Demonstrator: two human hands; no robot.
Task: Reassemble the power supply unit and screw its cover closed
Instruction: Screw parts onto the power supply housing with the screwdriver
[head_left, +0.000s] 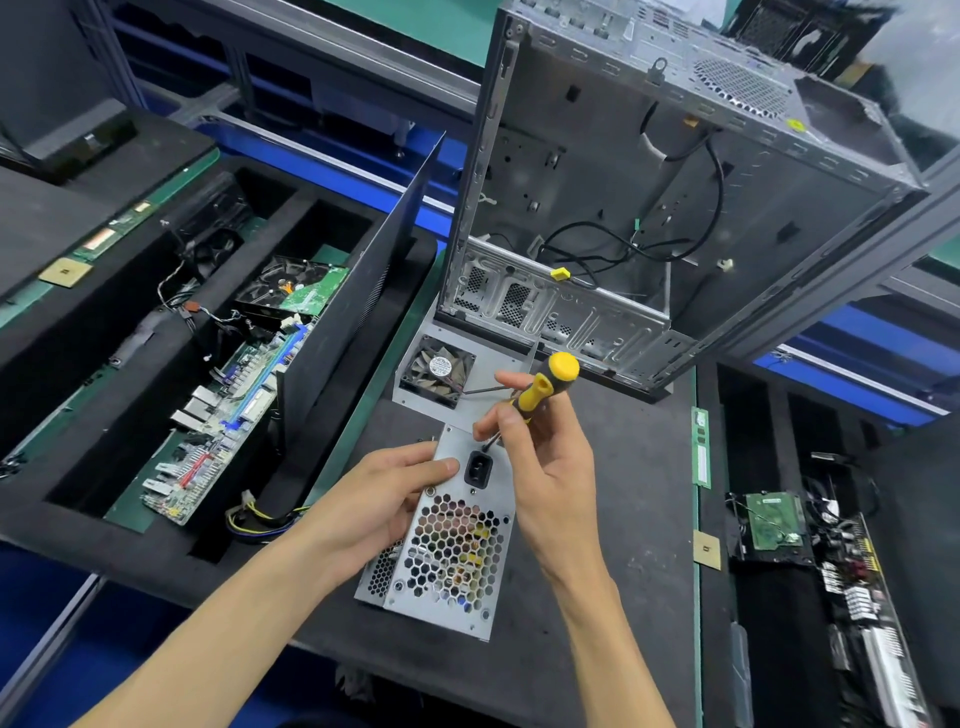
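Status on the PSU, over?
Left hand steadying PSU. Right hand driving screwdriver by the socket. Fan cover still off.

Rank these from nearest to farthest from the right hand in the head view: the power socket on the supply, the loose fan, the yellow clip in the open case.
1. Power socket, just left of the right hand, at the screwdriver tip.
2. Loose fan, beyond the hand, to its upper left.
3. Yellow clip, farther back, inside the open case.
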